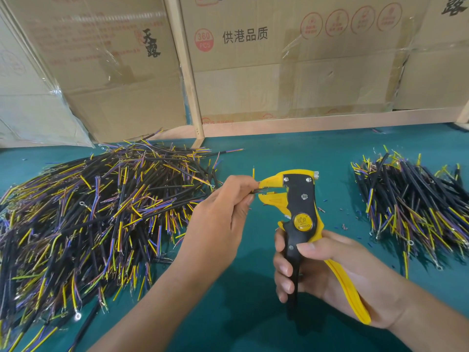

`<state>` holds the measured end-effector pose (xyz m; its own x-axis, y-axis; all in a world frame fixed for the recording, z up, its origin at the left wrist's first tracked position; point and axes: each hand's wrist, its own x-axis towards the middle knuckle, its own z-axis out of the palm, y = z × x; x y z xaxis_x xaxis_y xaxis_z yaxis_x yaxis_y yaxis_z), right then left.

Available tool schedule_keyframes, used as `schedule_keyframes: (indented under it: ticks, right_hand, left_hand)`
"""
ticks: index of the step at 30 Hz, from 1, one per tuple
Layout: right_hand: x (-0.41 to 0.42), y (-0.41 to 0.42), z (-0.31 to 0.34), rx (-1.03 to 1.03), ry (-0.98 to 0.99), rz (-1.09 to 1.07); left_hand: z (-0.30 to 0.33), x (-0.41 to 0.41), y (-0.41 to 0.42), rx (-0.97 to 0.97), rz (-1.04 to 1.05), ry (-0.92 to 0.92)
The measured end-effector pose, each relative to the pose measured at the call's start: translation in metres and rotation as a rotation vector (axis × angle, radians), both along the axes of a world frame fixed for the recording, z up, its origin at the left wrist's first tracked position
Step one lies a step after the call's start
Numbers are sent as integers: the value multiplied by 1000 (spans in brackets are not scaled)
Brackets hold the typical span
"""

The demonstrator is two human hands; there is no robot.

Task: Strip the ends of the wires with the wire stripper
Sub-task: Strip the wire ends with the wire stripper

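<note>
Frame centre — left hand (218,214) pinching wire (253,191) into wire stripper (299,212) mouth; lower right — right hand (337,278) fingers curled round handles.

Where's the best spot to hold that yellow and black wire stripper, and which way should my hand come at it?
Grab the wire stripper by its two long handles at the bottom, coming from the right, as the right hand does here: fingers around the black handle, palm on the yellow one. The handles spread apart for squeezing, and the beak at the top stays free for the wire.
</note>
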<state>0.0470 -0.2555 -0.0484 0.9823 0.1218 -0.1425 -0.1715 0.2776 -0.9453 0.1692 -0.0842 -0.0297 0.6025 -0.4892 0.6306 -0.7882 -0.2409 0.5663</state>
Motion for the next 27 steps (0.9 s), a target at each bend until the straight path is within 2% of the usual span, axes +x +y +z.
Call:
schedule_keyframes:
  ticks: [10,15,20,27]
  right_hand:
    - [-3,6,3,-23,4,-36]
    - [-1,15,10,224,1,8]
    - [0,15,11,204,17,-27]
    - [0,15,11,164,52,-88]
  left_hand:
    - [1,-1,-1,4,-9,-20]
    - [3,-2,-1,6,-42,17]
    - [4,-3,0,48,-51,113]
    - [3,-4,0,59,-50,152]
